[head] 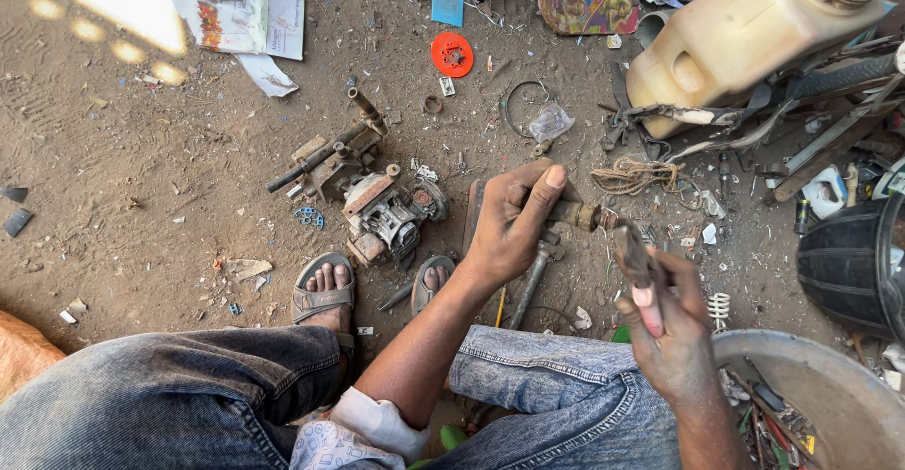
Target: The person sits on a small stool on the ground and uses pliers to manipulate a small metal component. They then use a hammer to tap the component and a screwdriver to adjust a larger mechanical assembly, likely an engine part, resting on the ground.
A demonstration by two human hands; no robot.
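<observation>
Knees in jeans (189, 385) nearest. Our left hand (514, 220) clenches a rusty fitting (580, 214) just above the dirt; right hand (665, 324) grips a dark tool (633, 253) beside its brass nut. Step, we judge: loosening the nut. Next calls for seating the tool squarely, left holding firm.

Dull rusty metal fitting (577, 214), matt yellowed plastic jug (745, 32), rough frayed rope (630, 176), dusty dirt ground (123, 168).
</observation>
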